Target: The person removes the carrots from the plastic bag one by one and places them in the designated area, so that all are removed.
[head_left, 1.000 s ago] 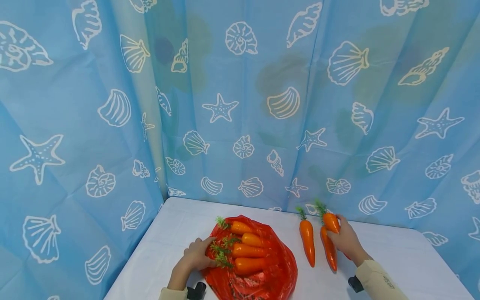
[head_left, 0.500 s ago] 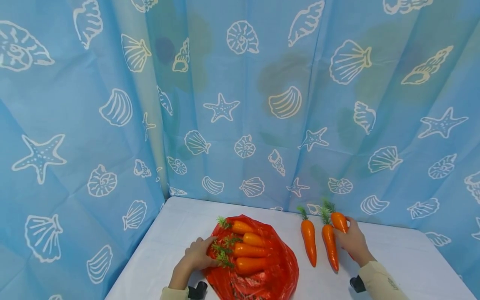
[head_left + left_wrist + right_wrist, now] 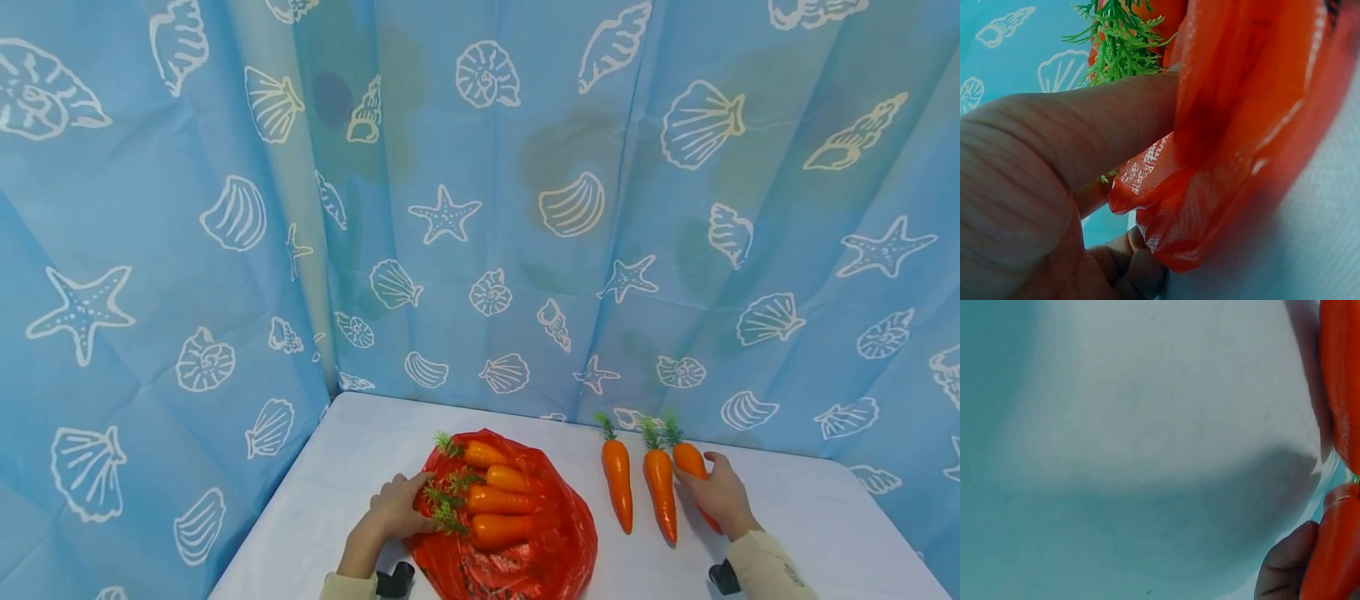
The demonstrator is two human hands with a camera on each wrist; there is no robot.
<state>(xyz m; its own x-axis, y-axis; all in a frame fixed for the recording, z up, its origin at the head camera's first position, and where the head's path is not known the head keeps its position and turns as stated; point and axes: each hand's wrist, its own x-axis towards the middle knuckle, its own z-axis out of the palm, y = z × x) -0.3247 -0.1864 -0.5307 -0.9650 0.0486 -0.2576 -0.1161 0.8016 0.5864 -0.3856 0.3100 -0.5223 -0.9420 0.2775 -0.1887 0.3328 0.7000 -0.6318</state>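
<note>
A red plastic bag (image 3: 577,533) lies on the table with several orange carrots (image 3: 501,502), green leafy tops pointing left, on its opening. My left hand (image 3: 401,507) grips the bag's left edge; in the left wrist view the thumb (image 3: 1116,125) goes behind the red film and the other fingers curl below. At the right, two carrots lie side by side, a left carrot (image 3: 617,483) and a middle carrot (image 3: 660,492). My right hand (image 3: 722,496) holds a third carrot (image 3: 688,460) beside them, thumb and fingers on either side; its lower part is partly hidden.
A white-covered table (image 3: 817,525) spreads under everything. Behind it and at the left hangs a blue curtain (image 3: 480,250) with white shell and starfish prints. Dark wrist cameras sit below both hands, like the one at the left wrist (image 3: 396,581).
My right hand has moved right and toward me, bringing its carrot from above the middle carrot down to a place beside it. My left hand stays on the bag.
</note>
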